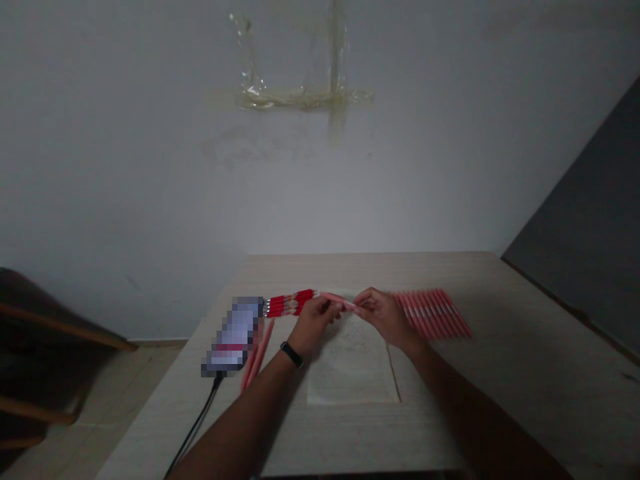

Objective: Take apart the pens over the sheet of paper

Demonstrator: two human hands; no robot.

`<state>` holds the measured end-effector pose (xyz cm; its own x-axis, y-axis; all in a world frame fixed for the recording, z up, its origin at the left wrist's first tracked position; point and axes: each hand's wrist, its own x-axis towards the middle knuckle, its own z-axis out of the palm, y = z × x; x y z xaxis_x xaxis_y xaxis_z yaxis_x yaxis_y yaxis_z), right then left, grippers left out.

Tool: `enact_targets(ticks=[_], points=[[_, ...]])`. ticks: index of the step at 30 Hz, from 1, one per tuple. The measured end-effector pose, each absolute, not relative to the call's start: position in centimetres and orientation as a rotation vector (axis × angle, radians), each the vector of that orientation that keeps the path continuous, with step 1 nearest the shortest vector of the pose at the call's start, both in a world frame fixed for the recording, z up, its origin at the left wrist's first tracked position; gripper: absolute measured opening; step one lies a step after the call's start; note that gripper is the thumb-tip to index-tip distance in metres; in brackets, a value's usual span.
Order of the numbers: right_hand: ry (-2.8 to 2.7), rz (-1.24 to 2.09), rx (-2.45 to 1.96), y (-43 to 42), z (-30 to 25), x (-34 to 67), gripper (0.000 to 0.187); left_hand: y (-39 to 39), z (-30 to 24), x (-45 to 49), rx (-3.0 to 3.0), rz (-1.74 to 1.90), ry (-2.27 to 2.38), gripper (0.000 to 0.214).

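Pinching pink pen [331, 297] in nearly closed left hand [314, 325] | pinching its pale end [349, 306] with nearly closed right hand [387, 318] | advise aligning both grips lengthwise

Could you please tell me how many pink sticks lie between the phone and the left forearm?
2 show: one stick nearer the phone, another stick nearer the left forearm. More may be hidden under the arm.
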<state>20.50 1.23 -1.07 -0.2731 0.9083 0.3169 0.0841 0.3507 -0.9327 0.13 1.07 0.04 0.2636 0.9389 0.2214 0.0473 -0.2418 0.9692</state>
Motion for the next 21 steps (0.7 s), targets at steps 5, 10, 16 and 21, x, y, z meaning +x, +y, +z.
enact_targets(ticks=[5, 10, 16, 21], points=[[-1.794, 0.924, -0.977, 1.3, -0.3, 21.6, 0.023, 1.2, 0.6, -0.1, 1.422, 1.25, 0.97, 0.032], [-1.941, 0.842, -0.99, 1.4, 0.4, 22.7, 0.018, 1.4, 0.8, -0.3, 1.3, 1.332, 1.033, 0.03], [-1.971, 0.832, -0.933, 1.7, 0.0, 22.6, 0.012, 1.5, 0.5, -0.2, 1.243, 1.316, 1.012, 0.027], [-1.968, 0.833, -0.909, 1.8, -0.3, 22.5, 0.01, 1.5, 0.4, -0.2, 1.226, 1.282, 1.018, 0.027]])
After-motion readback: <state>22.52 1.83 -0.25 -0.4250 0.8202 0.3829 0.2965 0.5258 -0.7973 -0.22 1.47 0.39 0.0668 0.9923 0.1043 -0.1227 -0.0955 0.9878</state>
